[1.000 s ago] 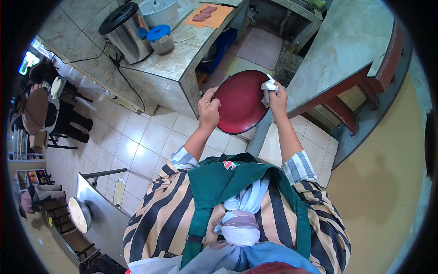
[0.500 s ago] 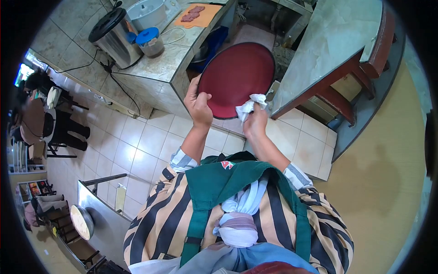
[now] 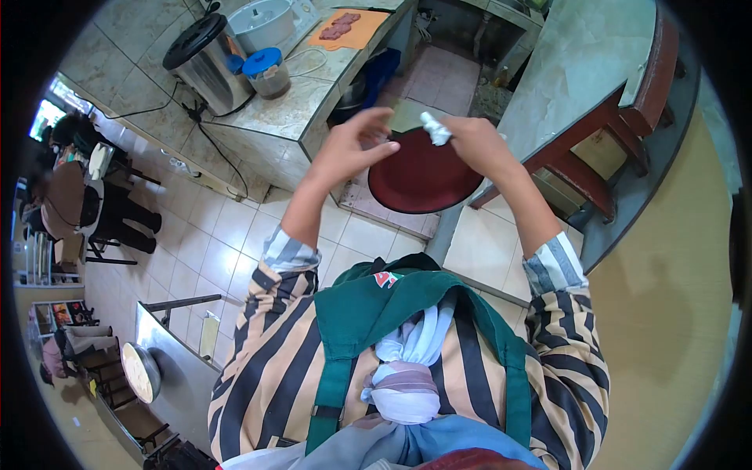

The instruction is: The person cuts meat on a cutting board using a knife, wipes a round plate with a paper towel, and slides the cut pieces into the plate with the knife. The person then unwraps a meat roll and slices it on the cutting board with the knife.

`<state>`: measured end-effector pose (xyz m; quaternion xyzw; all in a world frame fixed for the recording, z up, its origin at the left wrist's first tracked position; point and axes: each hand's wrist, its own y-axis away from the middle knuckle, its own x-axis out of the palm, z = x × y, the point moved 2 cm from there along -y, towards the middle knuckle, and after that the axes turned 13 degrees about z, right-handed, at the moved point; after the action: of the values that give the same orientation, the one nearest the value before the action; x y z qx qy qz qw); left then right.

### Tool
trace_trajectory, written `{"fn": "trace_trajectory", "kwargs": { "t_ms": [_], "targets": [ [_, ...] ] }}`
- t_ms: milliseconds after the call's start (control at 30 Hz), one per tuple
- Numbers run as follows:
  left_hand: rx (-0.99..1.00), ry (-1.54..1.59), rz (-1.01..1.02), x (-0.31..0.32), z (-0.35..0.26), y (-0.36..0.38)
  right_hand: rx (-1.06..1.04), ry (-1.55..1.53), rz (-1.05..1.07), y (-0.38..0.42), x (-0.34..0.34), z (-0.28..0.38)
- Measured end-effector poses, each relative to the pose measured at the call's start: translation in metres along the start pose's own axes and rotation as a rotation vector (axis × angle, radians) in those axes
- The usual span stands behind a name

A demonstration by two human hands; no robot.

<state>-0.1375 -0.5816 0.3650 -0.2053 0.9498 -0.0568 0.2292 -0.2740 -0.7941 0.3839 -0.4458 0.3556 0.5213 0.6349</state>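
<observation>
A round dark-red tray (image 3: 427,176) with a black rim lies in front of me, at an angle under both hands. My left hand (image 3: 348,149) is open beside its upper-left edge, thumb over the rim and fingers spread apart. In my right hand (image 3: 482,146), closed above the tray's upper-right side, is a crumpled white cloth (image 3: 435,130). Both hands hide parts of the tray's far rim, and I cannot tell whether the right hand also grips it.
To the left, a tiled counter (image 3: 313,98) bears a steel urn (image 3: 211,66), a blue-lidded container (image 3: 266,72) and an orange board (image 3: 359,33) with raw meat (image 3: 340,27). A stone-topped counter (image 3: 580,70) stands right. Further left are a person (image 3: 117,204) and a metal bowl (image 3: 142,373) on a table.
My left hand has let go of the tray's rim and opened. The right hand, with the cloth, has moved up across to the tray's far side. The tray looks lower and more tilted.
</observation>
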Motion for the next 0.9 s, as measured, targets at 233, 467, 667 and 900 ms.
{"fn": "trace_trajectory", "kwargs": {
  "t_ms": [233, 467, 667, 900],
  "targets": [
    [0.08, -0.495, 0.005, 0.025, 0.015, -0.03, -0.111, 0.176, 0.248, -0.028, -0.001, 0.006],
    [0.094, -0.497, -0.073, 0.026, 0.012, -0.047, -0.177, -0.133, 0.107, -0.036, 0.003, -0.021],
    [0.033, -0.497, -0.106, 0.032, 0.024, -0.051, -0.107, -0.318, -0.014, -0.015, 0.028, -0.049],
    [-0.009, -0.407, -0.162, 0.036, 0.036, -0.051, 0.205, -0.549, -0.049, 0.016, 0.052, -0.065]
  ]
}}
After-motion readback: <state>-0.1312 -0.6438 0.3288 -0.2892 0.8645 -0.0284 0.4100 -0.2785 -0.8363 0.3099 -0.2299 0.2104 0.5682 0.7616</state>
